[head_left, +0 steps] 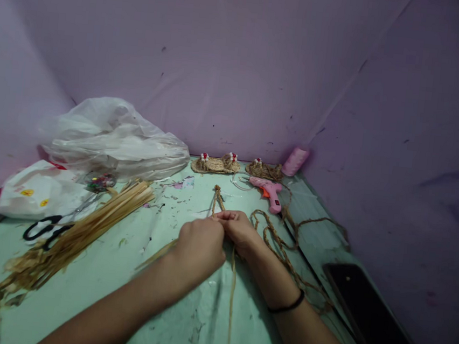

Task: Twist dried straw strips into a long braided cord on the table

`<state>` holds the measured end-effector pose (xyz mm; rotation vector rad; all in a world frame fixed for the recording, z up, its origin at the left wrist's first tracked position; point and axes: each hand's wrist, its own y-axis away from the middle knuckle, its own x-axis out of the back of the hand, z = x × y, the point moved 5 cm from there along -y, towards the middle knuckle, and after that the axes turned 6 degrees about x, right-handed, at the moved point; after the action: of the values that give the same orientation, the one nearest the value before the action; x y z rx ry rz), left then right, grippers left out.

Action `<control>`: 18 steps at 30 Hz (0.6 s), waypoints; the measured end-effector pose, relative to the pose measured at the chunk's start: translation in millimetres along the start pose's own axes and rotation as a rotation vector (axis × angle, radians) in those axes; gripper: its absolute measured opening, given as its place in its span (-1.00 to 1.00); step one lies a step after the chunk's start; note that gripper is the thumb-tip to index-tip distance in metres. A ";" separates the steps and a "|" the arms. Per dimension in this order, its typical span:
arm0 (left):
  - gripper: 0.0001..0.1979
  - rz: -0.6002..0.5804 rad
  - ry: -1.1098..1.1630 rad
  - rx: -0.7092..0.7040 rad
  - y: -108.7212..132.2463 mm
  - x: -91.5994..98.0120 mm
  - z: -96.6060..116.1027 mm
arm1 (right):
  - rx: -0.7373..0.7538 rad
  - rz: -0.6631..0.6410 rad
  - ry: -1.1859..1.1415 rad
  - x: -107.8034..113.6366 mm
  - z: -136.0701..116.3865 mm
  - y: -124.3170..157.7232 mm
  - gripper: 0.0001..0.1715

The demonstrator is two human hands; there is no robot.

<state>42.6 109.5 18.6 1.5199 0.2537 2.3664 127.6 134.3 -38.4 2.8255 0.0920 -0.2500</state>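
My left hand (200,245) and my right hand (239,228) meet at the middle of the green table (92,288). Both are closed in a pinch on a thin braided straw cord (218,197) that runs away from the fingers toward the back wall. Loose straw strands (232,296) trail from under the hands toward me. A black band sits on my right wrist (287,306).
A bundle of straw strips (86,223) lies at the left, with black scissors (43,227) and plastic bags (114,139) behind. A coiled braided rope (283,242) lies at the right, near a pink glue gun (268,189). Small straw sandals (216,163) and a pink spool (294,161) stand at the back. A black slab (366,309) lies right.
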 end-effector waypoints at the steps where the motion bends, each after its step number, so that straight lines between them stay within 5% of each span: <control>1: -0.75 0.047 -0.082 -0.003 -3.4 11.3 -3.8 | 0.002 -0.021 0.008 -0.5 -0.2 0.3 -0.82; 4: -0.72 0.115 0.010 0.054 -16.7 36.1 -18.7 | 0.014 -0.044 0.057 -0.7 -3.1 2.8 -0.80; 8: -0.48 -0.090 0.382 0.233 -31.8 25.1 -33.7 | 0.020 -0.050 0.086 -1.1 -7.3 5.5 -0.81; 11: -0.39 -0.104 0.542 0.261 -36.4 16.3 -34.4 | 0.041 -0.060 0.103 -0.7 -8.0 4.6 -0.85; 18: -0.90 -0.283 0.625 0.225 -37.8 -1.7 -29.1 | 0.091 -0.200 0.048 -3.9 -4.1 1.2 -0.78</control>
<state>23.2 144.8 -7.0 0.7051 0.8385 2.5613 124.5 134.2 -33.5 2.9149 0.3848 -0.2360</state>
